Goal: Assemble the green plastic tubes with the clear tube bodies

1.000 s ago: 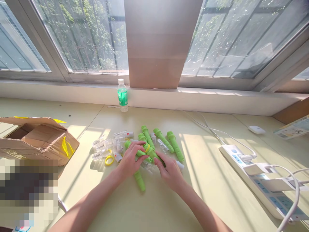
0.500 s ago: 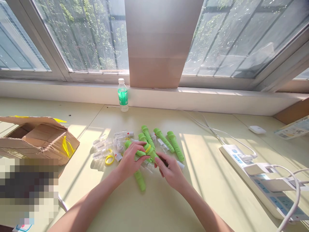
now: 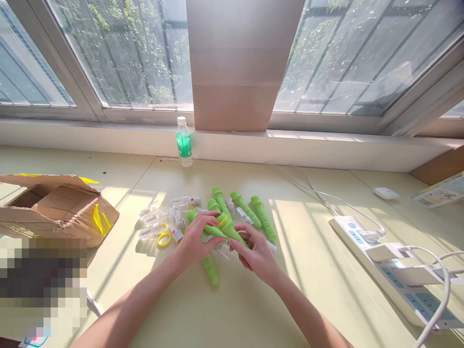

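My right hand (image 3: 258,255) grips the lower end of a green plastic handle (image 3: 230,229) that has a yellow ring near its threaded top. My left hand (image 3: 196,240) has its fingertips pinched on the upper part of that same handle. Around them on the table lie several more green handles (image 3: 262,218), one (image 3: 210,270) under my left wrist, several clear tubes (image 3: 154,230) with white caps, and a loose yellow ring (image 3: 164,239) to the left.
An open cardboard box (image 3: 58,205) sits at the left. A water bottle (image 3: 184,143) stands by the window ledge. A white power strip (image 3: 389,270) with plugs and cables lies at the right, with a small white device (image 3: 385,193) behind it.
Both hands have raised the green handle slightly off the pile. My right hand slid down its shaft and my left fingers shifted near the yellow ring.
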The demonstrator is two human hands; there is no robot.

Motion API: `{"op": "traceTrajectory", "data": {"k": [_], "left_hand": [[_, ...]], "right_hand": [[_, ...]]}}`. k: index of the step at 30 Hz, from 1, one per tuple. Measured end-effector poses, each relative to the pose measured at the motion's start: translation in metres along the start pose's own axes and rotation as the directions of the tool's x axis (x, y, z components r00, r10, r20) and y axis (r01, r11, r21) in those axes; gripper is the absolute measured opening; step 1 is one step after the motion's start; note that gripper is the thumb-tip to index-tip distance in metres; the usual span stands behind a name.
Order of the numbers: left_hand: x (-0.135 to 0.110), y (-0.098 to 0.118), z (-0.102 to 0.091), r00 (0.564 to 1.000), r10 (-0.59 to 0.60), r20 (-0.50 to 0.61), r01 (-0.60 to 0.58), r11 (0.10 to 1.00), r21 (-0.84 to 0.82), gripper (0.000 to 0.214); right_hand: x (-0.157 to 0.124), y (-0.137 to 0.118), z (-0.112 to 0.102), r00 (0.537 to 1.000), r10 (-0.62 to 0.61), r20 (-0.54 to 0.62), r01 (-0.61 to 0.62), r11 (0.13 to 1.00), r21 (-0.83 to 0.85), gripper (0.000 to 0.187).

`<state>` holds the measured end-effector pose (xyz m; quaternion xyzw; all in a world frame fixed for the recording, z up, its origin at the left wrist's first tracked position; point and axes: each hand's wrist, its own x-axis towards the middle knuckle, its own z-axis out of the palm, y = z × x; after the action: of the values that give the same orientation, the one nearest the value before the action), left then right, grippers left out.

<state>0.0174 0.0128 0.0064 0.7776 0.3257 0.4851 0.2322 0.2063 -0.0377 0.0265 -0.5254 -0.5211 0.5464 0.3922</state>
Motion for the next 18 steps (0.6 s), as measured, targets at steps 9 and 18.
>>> {"op": "traceTrajectory", "data": {"k": [9, 18], "left_hand": [[0.0008, -0.001, -0.0015, 0.999, 0.03, -0.034, -0.03, 1.0, 0.001, 0.014], [-0.0016, 0.003, 0.0005, 1.0, -0.021, 0.02, 0.021, 1.0, -0.009, 0.016]], "right_hand": [[-0.0006, -0.0021, -0.0018, 0.998, -0.013, 0.054, 0.011, 0.999, 0.036, 0.036], [-0.0005, -0.0007, -0.0027, 0.997, 0.014, 0.07, -0.015, 1.0, 0.018, 0.031]]}}
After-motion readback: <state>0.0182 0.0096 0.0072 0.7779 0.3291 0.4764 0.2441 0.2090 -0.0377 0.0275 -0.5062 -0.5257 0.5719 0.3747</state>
